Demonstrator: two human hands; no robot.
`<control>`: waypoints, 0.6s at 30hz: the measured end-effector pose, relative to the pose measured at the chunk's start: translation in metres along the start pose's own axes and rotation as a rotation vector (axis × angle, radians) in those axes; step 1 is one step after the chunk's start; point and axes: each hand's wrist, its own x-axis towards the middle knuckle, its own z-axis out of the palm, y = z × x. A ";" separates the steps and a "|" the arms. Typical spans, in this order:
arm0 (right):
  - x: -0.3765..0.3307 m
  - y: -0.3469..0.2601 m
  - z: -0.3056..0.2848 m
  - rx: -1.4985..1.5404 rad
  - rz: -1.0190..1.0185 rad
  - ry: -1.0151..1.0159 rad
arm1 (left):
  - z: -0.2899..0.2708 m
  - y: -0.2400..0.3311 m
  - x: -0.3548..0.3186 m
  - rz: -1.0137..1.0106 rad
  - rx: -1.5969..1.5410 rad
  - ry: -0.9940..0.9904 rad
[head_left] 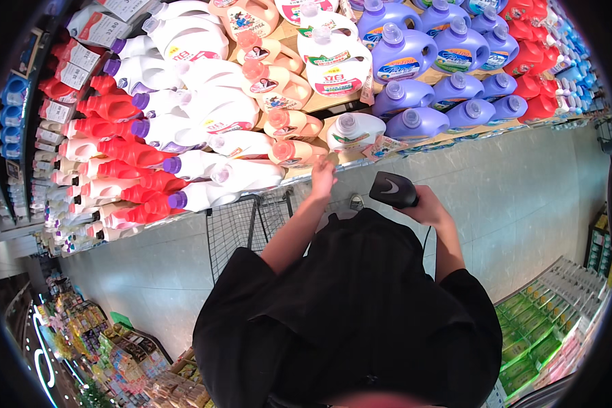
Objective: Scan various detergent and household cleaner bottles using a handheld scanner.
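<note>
My left hand (324,178) reaches up to the front edge of a shelf, its fingers stretched out and apart, with nothing visible in them. Nearest to it are a peach-coloured detergent bottle (294,154) and a white detergent bottle with a clear cap (355,132). Whether the fingertips touch the shelf edge is hard to make out. In my right hand (428,207) is a black boxy device (393,190) with a pale curved mark, held out over the floor. A thin dark cable hangs below that hand.
Purple detergent bottles (420,122) stand in rows at right, red bottles (126,154) and white bottles with purple caps at left. Below my left forearm is a wire shopping cart (241,228). Green packages (534,333) fill a rack at lower right; a tiled floor (496,197) lies between.
</note>
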 end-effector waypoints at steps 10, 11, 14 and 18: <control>0.027 -0.018 0.009 -0.058 -0.128 -0.039 | -0.081 0.115 -0.006 1.248 0.877 0.238; 0.029 -0.023 0.012 -0.070 -0.146 -0.038 | -0.082 0.118 0.000 1.203 0.963 0.184; 0.031 -0.029 0.014 -0.076 -0.167 -0.045 | -0.082 0.119 0.005 0.864 0.918 -0.001; 0.029 -0.024 0.014 -0.094 -0.175 -0.050 | -0.083 0.111 0.007 0.892 0.948 0.012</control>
